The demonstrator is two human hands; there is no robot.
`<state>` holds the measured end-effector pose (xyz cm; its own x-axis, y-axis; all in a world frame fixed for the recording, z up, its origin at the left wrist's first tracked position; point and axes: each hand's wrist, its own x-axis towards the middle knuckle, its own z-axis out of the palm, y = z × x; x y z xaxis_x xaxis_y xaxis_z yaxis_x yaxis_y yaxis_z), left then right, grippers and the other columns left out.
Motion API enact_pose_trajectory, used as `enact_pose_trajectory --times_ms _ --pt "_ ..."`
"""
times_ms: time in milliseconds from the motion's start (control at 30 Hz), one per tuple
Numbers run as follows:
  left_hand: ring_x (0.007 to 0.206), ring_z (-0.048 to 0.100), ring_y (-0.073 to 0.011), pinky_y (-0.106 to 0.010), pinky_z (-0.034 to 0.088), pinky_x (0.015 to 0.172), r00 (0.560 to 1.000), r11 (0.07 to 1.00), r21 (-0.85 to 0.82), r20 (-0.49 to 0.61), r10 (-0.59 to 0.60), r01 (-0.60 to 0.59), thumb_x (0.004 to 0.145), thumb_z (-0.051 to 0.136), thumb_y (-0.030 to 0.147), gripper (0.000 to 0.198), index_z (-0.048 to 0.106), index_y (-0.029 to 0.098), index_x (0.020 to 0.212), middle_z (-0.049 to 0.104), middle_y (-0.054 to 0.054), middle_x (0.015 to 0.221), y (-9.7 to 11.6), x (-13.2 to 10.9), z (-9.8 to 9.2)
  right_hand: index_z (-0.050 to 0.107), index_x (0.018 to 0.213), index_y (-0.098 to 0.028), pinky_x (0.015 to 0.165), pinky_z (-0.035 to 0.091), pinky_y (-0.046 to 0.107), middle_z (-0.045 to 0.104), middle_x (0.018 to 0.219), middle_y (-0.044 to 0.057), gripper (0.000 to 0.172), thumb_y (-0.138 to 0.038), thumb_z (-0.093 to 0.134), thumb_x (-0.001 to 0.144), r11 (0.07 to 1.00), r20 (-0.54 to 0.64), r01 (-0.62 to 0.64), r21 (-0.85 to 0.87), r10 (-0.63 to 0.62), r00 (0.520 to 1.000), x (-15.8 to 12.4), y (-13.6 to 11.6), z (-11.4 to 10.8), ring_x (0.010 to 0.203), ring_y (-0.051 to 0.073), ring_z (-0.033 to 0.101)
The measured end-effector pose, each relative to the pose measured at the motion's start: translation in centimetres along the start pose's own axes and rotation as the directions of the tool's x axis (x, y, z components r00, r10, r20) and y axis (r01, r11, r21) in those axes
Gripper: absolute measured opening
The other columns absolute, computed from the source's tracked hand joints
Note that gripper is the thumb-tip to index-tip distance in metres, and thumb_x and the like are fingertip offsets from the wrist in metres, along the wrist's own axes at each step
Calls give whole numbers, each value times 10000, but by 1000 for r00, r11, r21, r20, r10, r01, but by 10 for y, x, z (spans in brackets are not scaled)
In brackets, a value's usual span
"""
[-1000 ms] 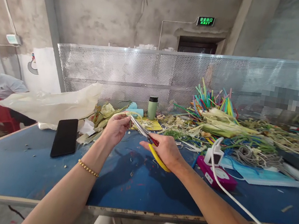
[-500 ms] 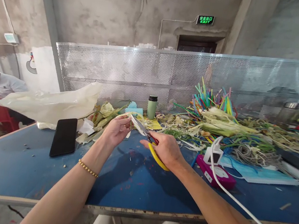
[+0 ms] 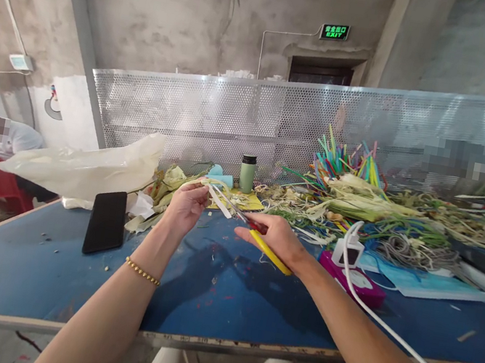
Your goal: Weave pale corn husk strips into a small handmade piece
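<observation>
My left hand (image 3: pixel 189 202) is closed, its thumb and fingertips pinching a pale strip (image 3: pixel 220 204) that looks like corn husk. The strip slants down to the right from those fingertips. In my right hand (image 3: pixel 277 238) is a pair of scissors (image 3: pixel 270 251) with yellow handles. Their blades point left toward my left fingertips and lie along the strip, touching or just over it; I cannot tell which. Both hands are above the blue table (image 3: pixel 198 299).
A black phone (image 3: pixel 106 223) and a plastic bag (image 3: pixel 86 163) are at the left. Behind the hands stands a green bottle (image 3: pixel 247 173). Husks (image 3: pixel 361 197), colourful stems (image 3: pixel 352 160) and cords (image 3: pixel 410 241) are heaped rightward. A purple power strip (image 3: pixel 359 281) has a white cable (image 3: pixel 385 329).
My right hand and the scissors have shifted slightly right, away from my left fingertips. The pale strip now shows more plainly below the blades. My left hand has barely moved.
</observation>
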<state>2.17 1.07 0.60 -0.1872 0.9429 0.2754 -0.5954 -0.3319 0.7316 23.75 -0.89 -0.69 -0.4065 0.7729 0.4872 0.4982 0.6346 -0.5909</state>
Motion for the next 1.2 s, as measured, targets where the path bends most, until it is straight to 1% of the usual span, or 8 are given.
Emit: enact_pose_trajectory --times_ms 200,400,633,833,900,1000,1100,1200 --pt "535 551 -89 -207 397 512 996 992 91 10 90 -90 553 759 70 268 672 123 800 640 -1 628 0 -3 1 687 1136 -140 414 362 230 575 586 -1 580 -559 660 736 931 -58 -261 255 284 957 8 14 -6 435 109 477" --pt "522 548 -101 -225 409 503 998 992 122 58 28 -35 537 755 84 273 674 116 795 629 -1 608 -2 -6 1 714 1056 -167 668 449 274 716 938 88 377 -376 661 747 909 -341 -335 -248 242 908 27 56 -25 829 222 651" --pt "529 575 -105 -220 463 502 986 985 137 114 -120 104 577 686 50 287 665 98 860 636 -4 642 -9 -9 2 667 1162 -123 751 475 338 661 1150 208 403 -327 522 846 560 -290 -547 -622 484 825 34 82 -25 1023 312 652" --pt "587 631 -136 -238 486 553 951 963 136 179 -253 231 604 636 28 312 667 108 904 656 -27 713 -9 -11 -1 733 1035 -81 870 431 480 665 1112 256 311 -153 509 832 475 -268 -517 -712 497 826 23 70 -22 1115 391 592" --pt "594 624 -136 -240 477 562 936 958 165 231 -267 233 628 657 50 287 681 103 909 651 -37 715 -9 -14 0 745 998 -92 927 388 505 671 1102 244 281 -172 522 847 494 -262 -467 -733 429 865 23 53 -23 1147 387 565" --pt "603 610 -117 -240 470 622 920 959 221 310 -240 175 661 715 95 284 700 101 945 642 -29 723 -11 -20 5 760 953 -133 923 409 425 704 1034 187 291 -278 514 898 704 -188 -166 -691 47 981 34 18 -27 1074 315 608" --pt "634 608 -107 -253 463 687 915 960 271 365 -172 72 638 779 129 259 703 114 886 665 -33 801 -12 -27 9 757 998 -139 759 475 295 734 915 104 290 -223 496 903 951 -77 77 -300 -105 991 50 -11 -25 851 201 664" --pt "665 610 -124 -260 444 706 913 931 362 392 -112 -41 647 794 180 205 697 109 813 663 -32 732 -12 -29 10 688 1160 -122 554 484 245 712 819 72 354 -142 478 876 989 143 56 134 -75 987 57 -20 -15 631 138 628"
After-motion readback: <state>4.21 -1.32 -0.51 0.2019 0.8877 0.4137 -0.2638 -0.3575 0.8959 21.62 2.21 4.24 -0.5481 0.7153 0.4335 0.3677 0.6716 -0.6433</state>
